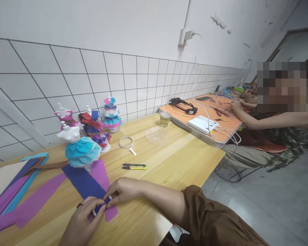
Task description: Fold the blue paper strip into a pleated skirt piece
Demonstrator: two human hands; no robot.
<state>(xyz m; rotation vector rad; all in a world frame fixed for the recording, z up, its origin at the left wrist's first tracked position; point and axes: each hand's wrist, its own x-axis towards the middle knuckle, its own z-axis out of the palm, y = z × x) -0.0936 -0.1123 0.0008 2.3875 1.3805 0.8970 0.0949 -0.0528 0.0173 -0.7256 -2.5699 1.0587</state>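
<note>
My left hand (83, 218) and my right hand (120, 191) meet near the table's front edge. Between their pinched fingers is a small folded dark blue piece (100, 207) with whitish bits at its ends. A dark blue strip (83, 181) runs from beneath a small white figure in a turquoise skirt (82, 150) toward my hands. Under it and under my fingers lies a purple strip (100, 172). Yellow-and-black snips (135, 166) rest beyond my right hand.
Dressed figures (112, 114) stand by the wall. Coloured sheets (10, 184) lie left. A coiled cable (125, 141), a clear disc with small bits (156, 136) and a lidded jar (165, 119) sit farther back. At right, a person's arm (274, 121) reaches over an orange table (177, 114).
</note>
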